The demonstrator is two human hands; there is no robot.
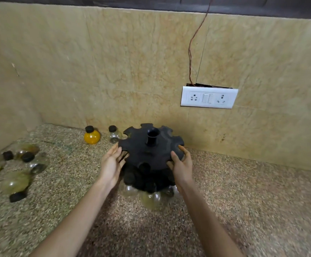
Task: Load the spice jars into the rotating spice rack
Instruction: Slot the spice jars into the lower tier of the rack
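Note:
The black rotating spice rack (151,149) stands on the speckled counter near the back wall, its notched top disc facing me. Several clear jars with black caps hang in its lower tier (151,193). My left hand (112,162) touches the disc's left edge with nearly straight fingers. My right hand (181,164) curls its fingers round the disc's right edge. A jar of yellow spice (92,136) and a clear jar (114,135) stand upright behind the rack to the left. Several more jars (21,164) lie on their sides at the far left.
A beige stone wall rises right behind the rack. A white socket and switch plate (209,97) sits on it at the right, with a thin brown wire (193,43) running up. The counter (253,201) extends to the right and toward me.

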